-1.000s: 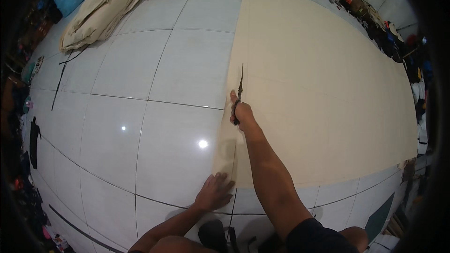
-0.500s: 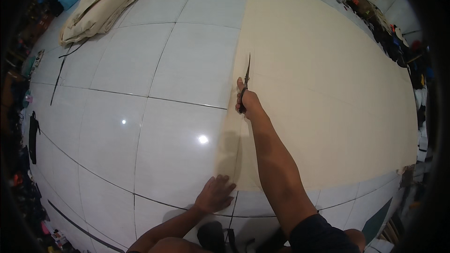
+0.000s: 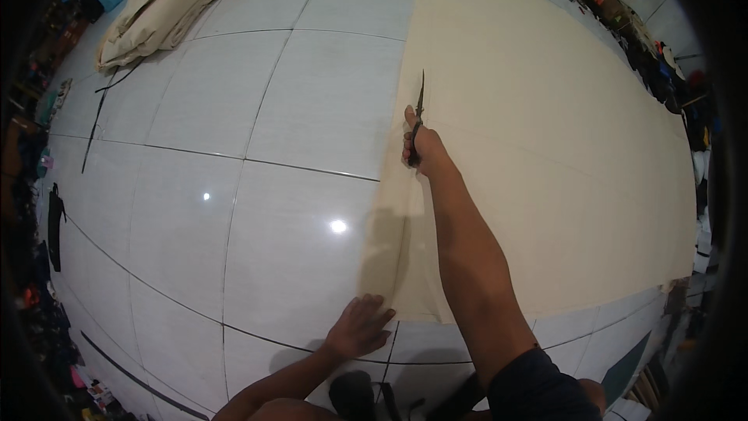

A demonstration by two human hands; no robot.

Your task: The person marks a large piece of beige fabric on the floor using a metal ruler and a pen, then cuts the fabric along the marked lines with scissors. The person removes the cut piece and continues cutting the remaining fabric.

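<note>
Right hand [image 3: 425,143] fast around dark scissors [image 3: 420,112] over cream cloth [image 3: 553,148], left hand [image 3: 360,329] flat at its corner.

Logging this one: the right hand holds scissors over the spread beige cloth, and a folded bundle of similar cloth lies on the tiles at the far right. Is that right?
Not quite: the head view shows the folded bundle at the far left, not the far right. The rest is correct: the right hand holds scissors over the spread beige cloth.

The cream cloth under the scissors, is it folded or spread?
Spread: the cream cloth lies nearly flat in one wide sheet across the floor tiles.
</note>
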